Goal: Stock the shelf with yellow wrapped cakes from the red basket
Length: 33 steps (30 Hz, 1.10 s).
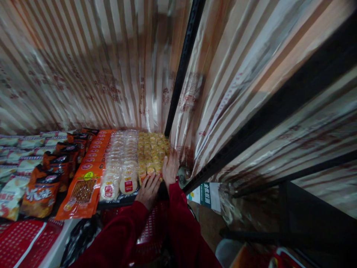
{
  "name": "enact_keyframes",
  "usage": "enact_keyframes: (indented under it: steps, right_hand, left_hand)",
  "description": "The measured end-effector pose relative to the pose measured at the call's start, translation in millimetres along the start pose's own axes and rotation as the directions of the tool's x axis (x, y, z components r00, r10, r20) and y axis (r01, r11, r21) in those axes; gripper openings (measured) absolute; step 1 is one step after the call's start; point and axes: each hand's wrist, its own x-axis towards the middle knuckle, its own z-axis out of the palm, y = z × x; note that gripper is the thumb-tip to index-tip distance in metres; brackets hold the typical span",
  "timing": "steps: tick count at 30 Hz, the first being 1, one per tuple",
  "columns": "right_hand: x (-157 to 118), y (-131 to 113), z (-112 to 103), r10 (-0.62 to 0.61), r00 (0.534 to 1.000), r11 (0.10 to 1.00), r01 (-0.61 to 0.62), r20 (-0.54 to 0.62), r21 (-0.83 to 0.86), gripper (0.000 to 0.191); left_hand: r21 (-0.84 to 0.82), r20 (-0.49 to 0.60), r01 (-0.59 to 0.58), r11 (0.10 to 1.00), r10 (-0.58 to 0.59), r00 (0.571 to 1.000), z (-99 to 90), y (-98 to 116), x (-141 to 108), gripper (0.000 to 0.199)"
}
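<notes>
Small yellow-wrapped snack packets [152, 149] stand in tight rows at the right end of the shelf. My left hand [150, 189] lies against their front edge, fingers stretched out over the nearest packets. Along their right side my right hand [170, 169] presses flat, fingers pointing away from me and thumb toward the packets. Neither hand is wrapped round anything. Just left of the yellow rows are clear-wrapped round white crackers [128, 178] with red labels. Beside those overlap several orange snack bags [83, 190] with brown sticks showing in a window.
Black-and-orange bags [41, 193] and white bags [12, 193] fill the shelf's left. Black metal posts [182, 70] rise at the corner, before printed plastic curtains [111, 67]. Red baskets [22, 238] sit below the shelf front. A green-and-white printed box [208, 195] is low at right.
</notes>
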Motion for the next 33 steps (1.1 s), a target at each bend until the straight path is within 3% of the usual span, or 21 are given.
enact_keyframes:
  steps: [6,16,27,33]
  right_hand:
    - [19.0,-4.1,7.3,-0.037,0.996,0.997,0.042,0.079,-0.066,0.048]
    - [26.5,-3.2,12.2,-0.057,0.985,0.987,0.080,0.162,-0.140,0.047]
    - [25.4,-3.2,8.0,-0.049,0.976,0.985,0.083,0.213,-0.154,0.045]
    - [39.2,-6.1,3.0,-0.046,0.986,0.996,0.058,0.163,-0.070,0.044]
  left_hand:
    - [-0.001,0.001,0.000,1.000,0.000,1.000,-1.3,1.5,1.6,0.041]
    - [0.000,0.043,0.012,1.000,-0.012,0.999,1.1,1.4,0.2,0.044]
    - [0.001,0.088,0.025,1.000,-0.025,0.996,5.8,1.9,-1.8,0.045]
    - [0.024,0.071,0.017,1.000,-0.018,0.997,2.1,2.4,0.3,0.043]
